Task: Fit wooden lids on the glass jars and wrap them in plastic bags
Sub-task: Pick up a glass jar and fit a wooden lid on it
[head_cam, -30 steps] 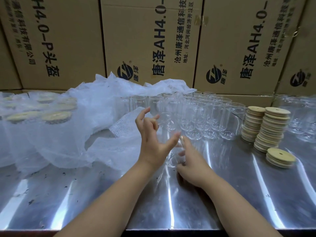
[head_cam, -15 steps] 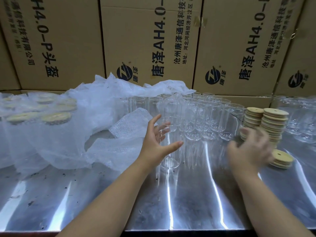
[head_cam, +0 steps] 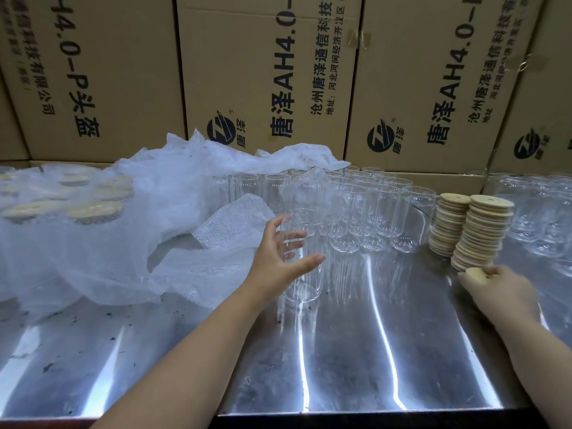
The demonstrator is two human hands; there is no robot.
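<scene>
Glass, clear and thin-walled: the jar (head_cam: 301,280) stands upright on the steel table (head_cam: 371,351), mouth up, in front of the rows of other jars (head_cam: 371,212). The left hand (head_cam: 275,258) curls loosely round its upper half, thumb in front, fingers seen through the wall behind. It is likely light but slick and brittle, so it is best held round the middle with an even wrap, not by the rim. The right hand (head_cam: 498,289) is at the foot of the lid stacks (head_cam: 479,233), fingers pinching one lid (head_cam: 475,271) by its edge. Wood is stiff and light, so that pinch should do; the lid wants setting flat on the mouth. Bubble bags (head_cam: 123,243) lie to the left.
</scene>
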